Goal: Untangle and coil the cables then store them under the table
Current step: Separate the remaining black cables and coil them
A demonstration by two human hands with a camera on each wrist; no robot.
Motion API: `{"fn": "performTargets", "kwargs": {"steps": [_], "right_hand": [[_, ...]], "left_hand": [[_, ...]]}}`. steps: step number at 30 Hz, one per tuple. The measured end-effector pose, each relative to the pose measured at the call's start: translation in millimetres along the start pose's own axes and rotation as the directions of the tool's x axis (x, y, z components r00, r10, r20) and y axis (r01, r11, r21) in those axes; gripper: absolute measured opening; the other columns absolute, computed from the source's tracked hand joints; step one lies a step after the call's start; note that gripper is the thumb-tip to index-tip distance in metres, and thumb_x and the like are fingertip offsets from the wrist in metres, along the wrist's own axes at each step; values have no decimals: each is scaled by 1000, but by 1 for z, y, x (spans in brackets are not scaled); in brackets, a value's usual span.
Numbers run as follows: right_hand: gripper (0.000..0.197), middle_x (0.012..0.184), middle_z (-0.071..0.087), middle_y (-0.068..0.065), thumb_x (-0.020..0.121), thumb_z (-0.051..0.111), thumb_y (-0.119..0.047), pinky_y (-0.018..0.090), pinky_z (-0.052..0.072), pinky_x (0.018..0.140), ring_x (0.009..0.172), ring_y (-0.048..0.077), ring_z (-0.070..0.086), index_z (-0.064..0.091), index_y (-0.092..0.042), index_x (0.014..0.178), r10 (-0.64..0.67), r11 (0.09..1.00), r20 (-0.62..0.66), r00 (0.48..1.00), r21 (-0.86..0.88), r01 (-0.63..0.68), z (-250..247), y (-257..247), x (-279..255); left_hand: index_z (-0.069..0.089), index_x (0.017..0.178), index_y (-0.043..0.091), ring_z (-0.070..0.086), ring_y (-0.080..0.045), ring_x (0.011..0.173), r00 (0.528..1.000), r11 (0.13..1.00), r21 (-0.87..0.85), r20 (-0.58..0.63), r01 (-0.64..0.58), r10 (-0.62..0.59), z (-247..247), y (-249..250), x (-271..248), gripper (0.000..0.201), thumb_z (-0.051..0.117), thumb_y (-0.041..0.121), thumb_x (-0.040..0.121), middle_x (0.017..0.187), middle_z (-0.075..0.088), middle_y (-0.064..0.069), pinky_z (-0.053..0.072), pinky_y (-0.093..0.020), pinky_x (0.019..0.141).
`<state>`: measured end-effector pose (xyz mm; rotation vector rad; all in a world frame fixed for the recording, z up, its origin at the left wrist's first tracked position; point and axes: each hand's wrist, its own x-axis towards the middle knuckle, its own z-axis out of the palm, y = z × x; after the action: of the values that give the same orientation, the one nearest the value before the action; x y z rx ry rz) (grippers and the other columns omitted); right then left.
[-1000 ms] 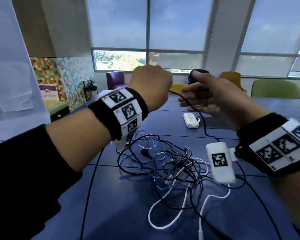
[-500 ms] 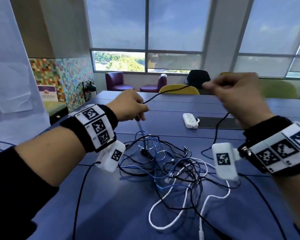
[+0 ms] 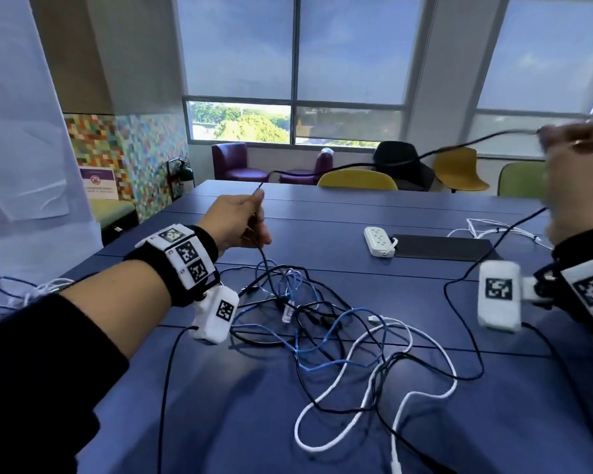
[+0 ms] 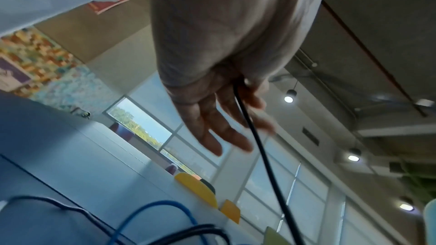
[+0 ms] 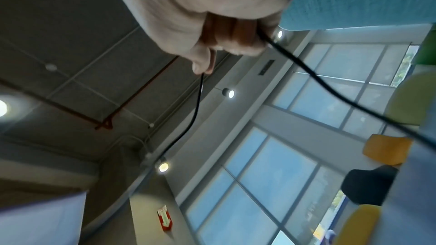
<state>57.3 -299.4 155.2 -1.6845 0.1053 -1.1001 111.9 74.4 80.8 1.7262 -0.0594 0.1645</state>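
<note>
A tangle of black, blue and white cables [image 3: 322,323] lies on the blue table [image 3: 220,422]. One black cable [image 3: 391,162] rises out of the tangle and passes through my left hand [image 3: 240,220], which grips it above the pile. From there it spans the air to my right hand [image 3: 575,148], raised far right and blurred. The right wrist view shows my right hand [image 5: 226,34] with its fingers curled round the black cable [image 5: 306,70]. In the left wrist view the black cable [image 4: 259,146] runs past my left hand [image 4: 212,118]. Another stretch drops from the right hand back to the table.
A white power strip [image 3: 379,241] and a black mat [image 3: 442,248] lie further back on the table. A loose white cable [image 3: 493,227] rests at the far right. Yellow, green and purple chairs [image 3: 356,179] stand along the far edge below the windows.
My hands were close together and have drawn apart. The right hand has swung up and to the right, pulling the black cable out; the left hand has dropped lower.
</note>
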Motion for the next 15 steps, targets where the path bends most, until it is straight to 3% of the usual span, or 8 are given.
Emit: {"fn": "performTargets", "kwargs": {"steps": [2, 5, 6, 8, 10, 12, 13, 15], "right_hand": [[5, 67, 55, -5, 91, 65, -21, 16, 40, 47, 47, -2, 47, 68, -19, 87, 37, 989, 207, 978, -149, -6, 21, 3, -33], [11, 76, 67, 4, 90, 68, -21, 29, 47, 68, 69, 20, 59, 73, -13, 85, 58, 909, 505, 861, -383, 163, 41, 22, -58], [11, 86, 72, 5, 90, 67, -20, 28, 47, 73, 78, 21, 62, 75, -14, 92, 99, 865, 566, 818, -456, 211, 47, 26, -63], [32, 120, 69, 7, 91, 59, -15, 28, 44, 90, 104, 21, 63, 67, -13, 122, 87, 804, 622, 778, -505, 314, 57, 23, -74], [43, 121, 67, 5, 91, 50, -12, 22, 45, 91, 102, 9, 63, 58, -14, 133, -6, 901, 589, 808, -347, 260, 64, 0, -82], [35, 103, 72, 0, 89, 49, -24, 25, 51, 92, 92, 3, 66, 65, -17, 120, -57, 998, 541, 839, 1, 67, 70, -29, -86], [29, 99, 74, 2, 90, 51, -31, 32, 53, 94, 93, 8, 68, 68, -17, 108, -57, 994, 561, 826, 107, -4, 72, -45, -89], [28, 91, 75, 9, 94, 56, -39, 42, 56, 84, 83, 22, 72, 68, -14, 93, -31, 988, 672, 740, 133, -79, 74, -65, -97]], "left_hand": [[45, 71, 15, 41, -18, 40, 999, 994, -101, -41, -31, 27, 6, 11, -4, 42, 43, 45, 101, 46, 38, 2, 48, -27, 48], [37, 66, 20, 18, -11, 39, 992, 983, -148, -86, -109, 97, 20, 39, -14, 42, 39, 40, 103, 47, 25, 7, 21, -18, 41], [35, 64, 20, 16, -11, 38, 988, 983, -125, -87, -137, 127, 25, 50, -18, 41, 40, 32, 103, 46, 24, 7, 18, -18, 42], [35, 59, 19, 18, -10, 34, 977, 978, -7, -53, -207, 206, 37, 69, -26, 39, 42, 13, 96, 41, 26, 9, 16, -22, 43], [44, 58, 17, 25, -7, 31, 955, 941, 165, 50, -296, 292, 50, 79, -33, 38, 44, 9, 95, 38, 33, 11, 21, -20, 39], [54, 63, 14, 26, -4, 32, 921, 876, 290, 175, -385, 347, 61, 79, -39, 38, 46, 17, 99, 43, 35, 7, 23, -16, 36], [58, 65, 14, 25, -4, 32, 909, 848, 333, 222, -411, 354, 66, 77, -41, 38, 47, 21, 100, 46, 33, 5, 22, -16, 34], [61, 66, 15, 26, -3, 33, 900, 827, 369, 272, -424, 340, 69, 73, -44, 39, 48, 26, 101, 47, 32, 5, 22, -15, 35]]}}
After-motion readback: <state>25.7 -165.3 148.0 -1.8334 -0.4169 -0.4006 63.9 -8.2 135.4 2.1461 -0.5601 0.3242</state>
